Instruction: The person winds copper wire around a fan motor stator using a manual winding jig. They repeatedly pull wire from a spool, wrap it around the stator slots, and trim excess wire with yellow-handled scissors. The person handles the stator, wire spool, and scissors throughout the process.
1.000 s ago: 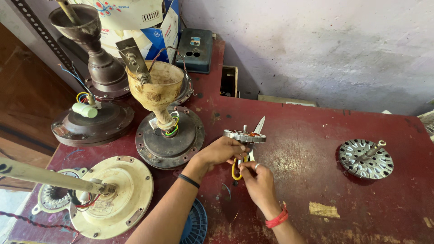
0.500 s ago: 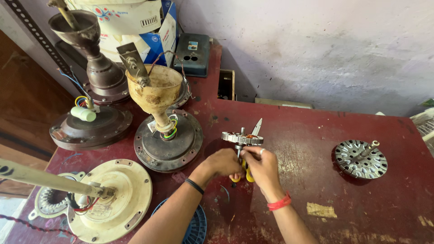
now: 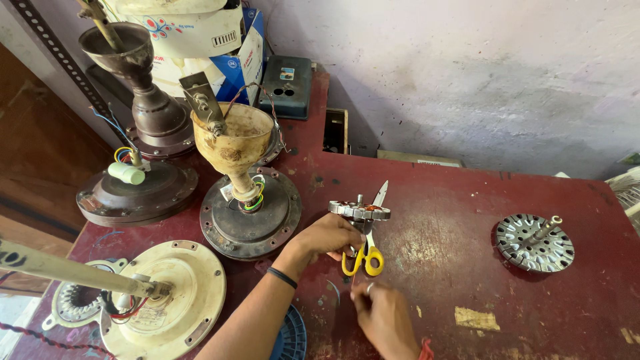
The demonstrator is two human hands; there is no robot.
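A small round fan stator with copper windings stands raised on the red table. My left hand reaches under it and grips it from the left. Yellow-handled scissors lie beneath the stator, with the blade tip pointing away from me. My right hand hovers just below the scissor handles, apart from them, with loosely spread fingers and nothing in it. That hand wears a ring, and a red band is on its wrist.
Ceiling fan motors crowd the left: a brown one with a cream cup, a dark brown one, and a cream one with a rod. A silver rotor disc lies right. A dark box and cartons stand behind.
My right hand has let go at the scissors and stator and drawn back toward me. The left hand stays at the stator.
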